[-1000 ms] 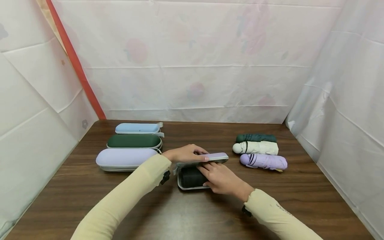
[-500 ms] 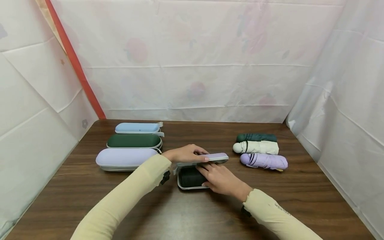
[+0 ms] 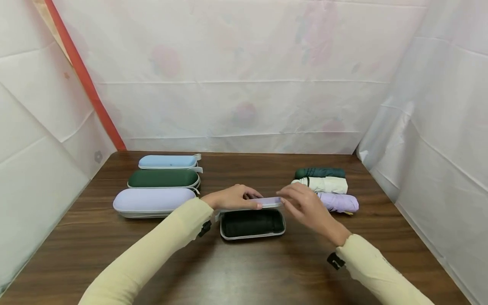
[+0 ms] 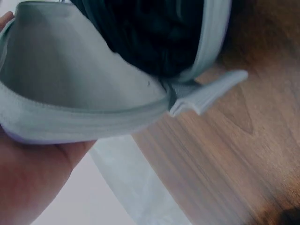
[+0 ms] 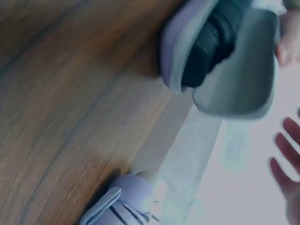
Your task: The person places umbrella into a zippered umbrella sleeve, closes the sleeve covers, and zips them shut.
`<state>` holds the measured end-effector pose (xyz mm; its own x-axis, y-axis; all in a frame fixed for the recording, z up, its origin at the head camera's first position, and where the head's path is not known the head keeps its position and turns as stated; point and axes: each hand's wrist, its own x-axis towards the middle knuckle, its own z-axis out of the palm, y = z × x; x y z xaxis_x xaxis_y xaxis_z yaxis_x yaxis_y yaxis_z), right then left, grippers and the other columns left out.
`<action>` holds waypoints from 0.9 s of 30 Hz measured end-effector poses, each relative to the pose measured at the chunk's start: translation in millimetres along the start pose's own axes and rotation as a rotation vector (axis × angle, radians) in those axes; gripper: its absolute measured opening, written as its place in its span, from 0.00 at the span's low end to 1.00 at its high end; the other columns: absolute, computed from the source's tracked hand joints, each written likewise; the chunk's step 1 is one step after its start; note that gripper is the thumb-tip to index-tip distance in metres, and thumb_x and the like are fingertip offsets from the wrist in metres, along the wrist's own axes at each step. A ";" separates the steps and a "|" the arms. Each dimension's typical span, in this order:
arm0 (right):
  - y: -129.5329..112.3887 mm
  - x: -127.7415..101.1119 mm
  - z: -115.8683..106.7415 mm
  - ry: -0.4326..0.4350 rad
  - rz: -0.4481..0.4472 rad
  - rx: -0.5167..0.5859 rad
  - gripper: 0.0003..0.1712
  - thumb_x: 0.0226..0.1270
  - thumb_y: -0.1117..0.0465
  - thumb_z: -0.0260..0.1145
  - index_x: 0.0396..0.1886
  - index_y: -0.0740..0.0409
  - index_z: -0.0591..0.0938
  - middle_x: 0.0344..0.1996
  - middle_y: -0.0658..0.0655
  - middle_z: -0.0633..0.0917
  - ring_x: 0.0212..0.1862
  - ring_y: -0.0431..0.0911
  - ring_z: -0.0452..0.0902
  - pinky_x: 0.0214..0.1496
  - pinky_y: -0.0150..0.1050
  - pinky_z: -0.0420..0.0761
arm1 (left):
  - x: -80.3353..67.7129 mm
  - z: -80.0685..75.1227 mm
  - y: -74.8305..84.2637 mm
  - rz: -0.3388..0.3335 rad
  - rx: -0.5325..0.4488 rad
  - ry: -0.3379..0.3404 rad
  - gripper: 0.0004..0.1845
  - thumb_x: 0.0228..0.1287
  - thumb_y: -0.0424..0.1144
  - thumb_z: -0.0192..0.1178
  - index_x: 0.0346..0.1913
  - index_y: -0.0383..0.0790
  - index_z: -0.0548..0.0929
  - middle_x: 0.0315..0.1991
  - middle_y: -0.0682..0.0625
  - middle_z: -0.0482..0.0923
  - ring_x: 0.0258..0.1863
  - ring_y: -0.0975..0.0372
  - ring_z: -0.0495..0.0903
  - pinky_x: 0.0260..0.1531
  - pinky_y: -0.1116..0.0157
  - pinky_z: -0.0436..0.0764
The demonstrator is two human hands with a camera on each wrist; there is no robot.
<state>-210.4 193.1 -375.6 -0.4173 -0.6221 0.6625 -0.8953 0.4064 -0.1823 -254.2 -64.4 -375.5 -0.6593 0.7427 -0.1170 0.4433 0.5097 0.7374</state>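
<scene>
Your right hand [image 3: 310, 210] has come up out of the open case [image 3: 253, 237] since the earlier frame and is now at the right end of its raised lid [image 3: 268, 202], leaving more of the dark rolled bundle [image 3: 248, 223] uncovered. Your left hand [image 3: 232, 198] has stayed on the lid, pinching it with the thumb along the near edge and the other fingers behind. On the right hand the fingers stand apart and hold nothing; in the head view its thumb tip overlaps the lid's end, and you cannot tell from there whether it touches.

Right below both hands sits the case, on the wooden table [image 3: 221, 271], with the bundle lying lengthwise inside. Its lid stands tilted up along the far side, pale grey within and lilac outside, and a pale tab [image 4: 211, 96] sticks out at the end nearer your left wrist.

Just left of your left hand lies a closed lavender case [image 3: 154, 201], with a green case [image 3: 164, 178] beyond it and a light blue case [image 3: 167, 161] farthest from you. Behind your right hand and to its right, a purple umbrella [image 3: 339, 202] lies folded, partly hidden by that hand; past it are a white umbrella [image 3: 329, 185] and a dark green umbrella [image 3: 322, 172].
</scene>
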 end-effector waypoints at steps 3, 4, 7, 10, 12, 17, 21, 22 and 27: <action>9.0 0.3 -4.4 -0.160 0.199 0.143 0.15 0.66 0.65 0.64 0.52 0.60 0.81 0.50 0.55 0.81 0.51 0.47 0.76 0.46 0.43 0.77 | -2.8 3.6 1.4 0.023 0.046 0.020 0.25 0.66 0.51 0.58 0.61 0.42 0.77 0.51 0.52 0.79 0.48 0.64 0.77 0.49 0.62 0.75; 11.5 0.0 -4.9 -0.216 0.250 0.185 0.16 0.66 0.64 0.64 0.53 0.59 0.81 0.52 0.56 0.81 0.53 0.48 0.75 0.48 0.45 0.77 | -3.5 5.4 2.2 0.028 0.062 0.026 0.25 0.66 0.52 0.58 0.61 0.43 0.77 0.52 0.52 0.79 0.48 0.65 0.77 0.50 0.62 0.74; 18.4 -2.6 -4.5 -0.350 0.325 0.282 0.17 0.68 0.62 0.62 0.55 0.60 0.80 0.55 0.60 0.79 0.57 0.52 0.74 0.54 0.51 0.74 | -6.4 11.3 5.5 0.021 0.117 0.053 0.26 0.64 0.54 0.59 0.61 0.45 0.77 0.54 0.53 0.78 0.51 0.65 0.75 0.51 0.61 0.73; 21.7 -5.7 -3.4 -0.431 0.363 0.355 0.19 0.69 0.57 0.62 0.56 0.59 0.79 0.57 0.63 0.77 0.58 0.53 0.73 0.55 0.54 0.73 | -9.5 18.4 8.8 0.019 0.214 0.087 0.26 0.62 0.56 0.60 0.60 0.48 0.78 0.53 0.54 0.77 0.50 0.65 0.75 0.51 0.61 0.73; 23.2 -7.7 -1.8 -0.465 0.378 0.387 0.20 0.69 0.55 0.62 0.57 0.57 0.79 0.59 0.63 0.76 0.58 0.53 0.73 0.55 0.55 0.73 | -11.9 23.2 10.4 0.027 0.284 0.119 0.27 0.61 0.57 0.61 0.60 0.49 0.79 0.51 0.54 0.77 0.47 0.64 0.75 0.49 0.61 0.74; 26.3 -14.4 3.2 -0.494 0.364 0.387 0.21 0.68 0.54 0.63 0.58 0.57 0.79 0.58 0.63 0.76 0.57 0.52 0.74 0.52 0.55 0.74 | -15.9 36.3 13.2 0.054 0.396 0.198 0.27 0.59 0.58 0.62 0.59 0.48 0.79 0.48 0.52 0.78 0.42 0.63 0.76 0.43 0.62 0.76; 26.4 -18.7 7.0 -0.478 0.327 0.365 0.21 0.65 0.56 0.66 0.56 0.57 0.80 0.56 0.60 0.79 0.56 0.51 0.75 0.53 0.54 0.74 | -18.3 44.5 14.6 0.076 0.426 0.242 0.27 0.59 0.57 0.64 0.58 0.46 0.80 0.48 0.50 0.78 0.43 0.61 0.76 0.43 0.62 0.76; 26.0 -19.6 7.8 -0.474 0.323 0.361 0.21 0.65 0.57 0.67 0.56 0.56 0.80 0.56 0.59 0.79 0.56 0.51 0.75 0.53 0.54 0.74 | -19.1 46.1 14.8 0.083 0.432 0.251 0.27 0.58 0.56 0.64 0.57 0.46 0.80 0.49 0.49 0.78 0.43 0.60 0.76 0.43 0.61 0.76; 23.4 -24.8 12.6 -0.447 0.278 0.324 0.20 0.60 0.59 0.71 0.53 0.55 0.82 0.55 0.57 0.79 0.57 0.51 0.74 0.55 0.50 0.73 | -24.2 51.1 13.5 0.111 0.454 0.273 0.25 0.56 0.52 0.67 0.55 0.45 0.82 0.48 0.50 0.78 0.46 0.58 0.76 0.46 0.60 0.75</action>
<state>-223.0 209.6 -405.5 -0.6040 -0.7708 0.2026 -0.7163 0.4135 -0.5621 -201.3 -53.3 -396.7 -0.7009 0.6935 0.1667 0.6970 0.6163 0.3666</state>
